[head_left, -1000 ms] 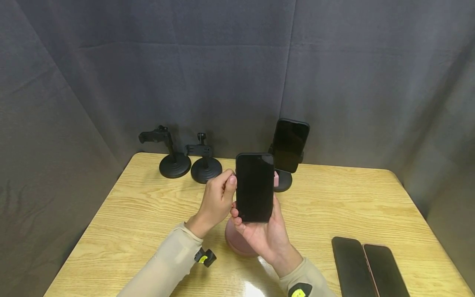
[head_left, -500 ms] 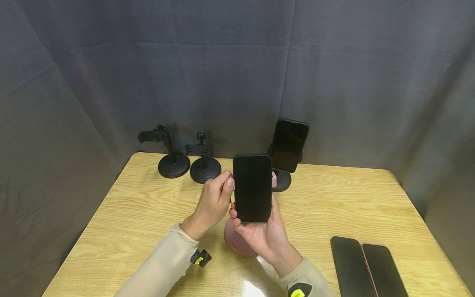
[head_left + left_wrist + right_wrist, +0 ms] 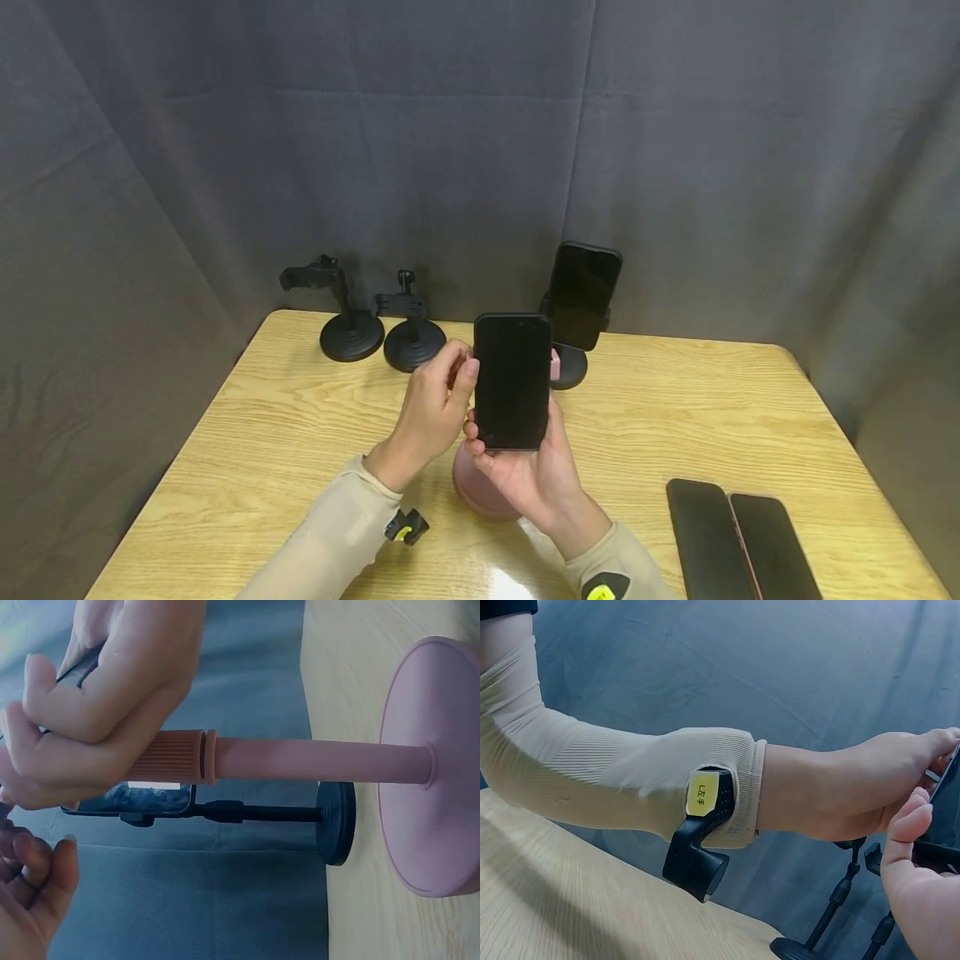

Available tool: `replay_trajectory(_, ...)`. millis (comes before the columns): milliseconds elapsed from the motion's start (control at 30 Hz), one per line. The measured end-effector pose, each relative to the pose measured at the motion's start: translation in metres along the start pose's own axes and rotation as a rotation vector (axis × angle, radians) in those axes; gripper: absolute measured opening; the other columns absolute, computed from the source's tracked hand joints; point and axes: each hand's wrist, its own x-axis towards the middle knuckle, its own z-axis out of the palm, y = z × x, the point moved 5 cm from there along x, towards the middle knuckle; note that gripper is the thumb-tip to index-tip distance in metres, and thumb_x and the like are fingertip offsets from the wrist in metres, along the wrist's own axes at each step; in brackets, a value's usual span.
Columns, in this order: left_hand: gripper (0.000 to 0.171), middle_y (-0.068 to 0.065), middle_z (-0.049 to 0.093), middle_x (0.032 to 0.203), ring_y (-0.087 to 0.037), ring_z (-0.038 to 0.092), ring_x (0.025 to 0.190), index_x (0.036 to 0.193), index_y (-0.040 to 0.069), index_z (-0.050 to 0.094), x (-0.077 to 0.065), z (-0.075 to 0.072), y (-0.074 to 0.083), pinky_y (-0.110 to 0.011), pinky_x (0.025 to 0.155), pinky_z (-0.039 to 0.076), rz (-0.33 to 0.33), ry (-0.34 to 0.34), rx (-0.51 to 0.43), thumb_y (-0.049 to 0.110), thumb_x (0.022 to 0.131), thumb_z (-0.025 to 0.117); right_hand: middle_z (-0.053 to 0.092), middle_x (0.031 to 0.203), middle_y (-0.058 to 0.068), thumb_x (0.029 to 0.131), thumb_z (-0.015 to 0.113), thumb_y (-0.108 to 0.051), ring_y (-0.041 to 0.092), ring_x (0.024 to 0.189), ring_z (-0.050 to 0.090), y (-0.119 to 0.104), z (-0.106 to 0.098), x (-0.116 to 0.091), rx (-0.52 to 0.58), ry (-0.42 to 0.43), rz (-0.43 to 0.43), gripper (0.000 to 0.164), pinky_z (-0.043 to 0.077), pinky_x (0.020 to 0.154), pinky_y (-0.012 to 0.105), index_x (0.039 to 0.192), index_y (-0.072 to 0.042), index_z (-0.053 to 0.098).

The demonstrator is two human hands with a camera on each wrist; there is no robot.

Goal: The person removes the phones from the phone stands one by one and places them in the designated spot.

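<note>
Upright in the middle of the head view is a black smartphone (image 3: pixel 512 382), its dark screen facing me. My right hand (image 3: pixel 531 487) holds it from below, fingertips along its lower left edge. My left hand (image 3: pixel 431 408) is at the phone's left edge, thumb by the rim and fingers curled behind. Behind the phone stands a pink phone stand (image 3: pixel 322 760); its round base (image 3: pixel 480 483) rests on the table and a pink clamp end (image 3: pixel 556 364) shows right of the phone. In the left wrist view, my left hand's curled fingers (image 3: pixel 97 761) cover the stand's head, hiding their exact grip.
Two black phone stands (image 3: pixel 351 332) (image 3: pixel 414 342) stand at the back left of the wooden table (image 3: pixel 300 433). Another black stand (image 3: pixel 572 367) at the back holds a phone (image 3: pixel 585 296). Two more phones (image 3: pixel 712 542) (image 3: pixel 776 546) lie at the front right. A grey curtain (image 3: pixel 480 167) surrounds the table.
The phone has tilted slightly, and the reflection at its upper right corner is gone. My left thumb has shifted a little at the phone's left edge; the right hand keeps its hold.
</note>
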Motion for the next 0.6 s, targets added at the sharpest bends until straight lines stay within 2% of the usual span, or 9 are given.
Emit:
replay_trajectory(233, 0.060, 0.000, 0.048, 0.064, -0.003, 0.042, 0.055, 0.093, 0.006, 0.053, -0.0007, 0.0007, 0.0001, -0.020, 0.051, 0.034, -0.020, 0.010, 0.040, 0.060, 0.106, 0.028, 0.062, 0.112, 0.003, 0.106, 0.012, -0.063, 0.013, 0.101, 0.059, 0.0015, -0.0009, 0.0002, -0.002, 0.007, 0.005, 0.064, 0.051, 0.088, 0.020, 0.129, -0.022, 0.054)
replay_trajectory(400, 0.060, 0.000, 0.047, 0.063, -0.003, 0.043, 0.053, 0.092, 0.005, 0.052, -0.0018, 0.0023, -0.0004, -0.019, 0.049, 0.032, 0.006, 0.033, 0.071, 0.057, 0.107, 0.026, 0.061, 0.113, 0.002, 0.106, 0.014, -0.063, 0.014, 0.101, 0.059, 0.0027, -0.0012, -0.0001, 0.011, 0.012, -0.004, 0.063, 0.051, 0.088, 0.021, 0.130, -0.023, 0.055)
replay_trajectory(600, 0.060, -0.002, 0.048, 0.063, -0.003, 0.044, 0.053, 0.092, 0.003, 0.054, -0.0012, 0.0037, -0.0008, -0.020, 0.050, 0.037, 0.033, 0.062, 0.033, 0.055, 0.108, 0.028, 0.061, 0.117, 0.004, 0.106, 0.013, -0.063, 0.016, 0.103, 0.060, 0.0027, 0.0008, -0.0013, 0.050, -0.001, -0.039, 0.064, 0.052, 0.089, 0.023, 0.133, -0.022, 0.054)
